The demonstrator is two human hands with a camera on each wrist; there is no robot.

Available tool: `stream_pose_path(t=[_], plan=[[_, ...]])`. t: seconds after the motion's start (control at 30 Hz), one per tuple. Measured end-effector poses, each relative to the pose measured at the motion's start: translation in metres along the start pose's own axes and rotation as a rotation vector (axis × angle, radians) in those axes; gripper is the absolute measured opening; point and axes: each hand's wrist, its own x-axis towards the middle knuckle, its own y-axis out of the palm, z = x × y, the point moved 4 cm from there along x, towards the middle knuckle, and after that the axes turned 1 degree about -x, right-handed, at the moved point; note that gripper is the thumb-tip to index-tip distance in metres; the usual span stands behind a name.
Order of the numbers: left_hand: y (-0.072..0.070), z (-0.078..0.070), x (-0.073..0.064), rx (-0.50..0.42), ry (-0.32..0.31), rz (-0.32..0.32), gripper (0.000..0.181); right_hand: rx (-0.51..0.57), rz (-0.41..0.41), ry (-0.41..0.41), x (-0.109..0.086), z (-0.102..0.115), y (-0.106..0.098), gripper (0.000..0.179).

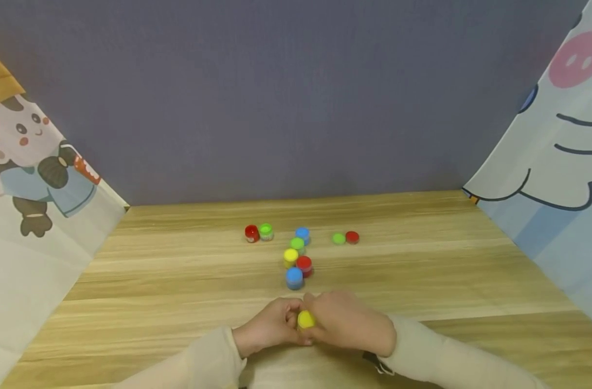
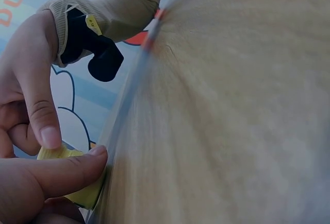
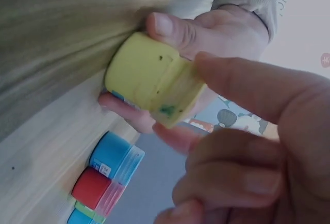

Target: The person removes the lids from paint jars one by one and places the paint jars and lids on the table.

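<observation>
A small yellow jar (image 1: 306,320) is held between both hands close over the front of the table. My left hand (image 1: 272,323) grips the jar's body, its thumb along the side in the left wrist view. From the other side, my right hand (image 1: 349,321) pinches the jar's lid (image 3: 178,92), with fingertips at its edge. Dark specks and a green smudge mark the yellow surface in the right wrist view. Just beyond the hands stands a blue jar (image 1: 294,278), with a red jar (image 1: 304,266) and a yellow-topped jar (image 1: 290,257) behind it.
Farther back are a green-topped jar (image 1: 297,245) and another blue jar (image 1: 302,235). Left of them, a dark red jar (image 1: 251,233) and a bright green jar (image 1: 266,232) stand side by side. A flat green lid (image 1: 339,239) and red lid (image 1: 352,237) lie to the right.
</observation>
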Motion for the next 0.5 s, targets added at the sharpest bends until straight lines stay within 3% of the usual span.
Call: stream_pose_path(t=[0.13, 0.3, 0.5], plan=[[0.0000, -0.0008, 0.0001, 0.013, 0.006, -0.002, 0.043, 0.008, 0.031, -0.034, -0.0027, -0.0007, -0.0025, 0.021], [-0.0002, -0.0002, 0.0004, 0.009, 0.002, -0.006, 0.046, -0.007, 0.043, -0.058, -0.0038, -0.0010, -0.0051, 0.036], [0.0009, 0.0015, 0.0016, -0.006, 0.003, 0.008, 0.048, 0.015, -0.020, -0.048, -0.0019, -0.0019, -0.0030, 0.032]])
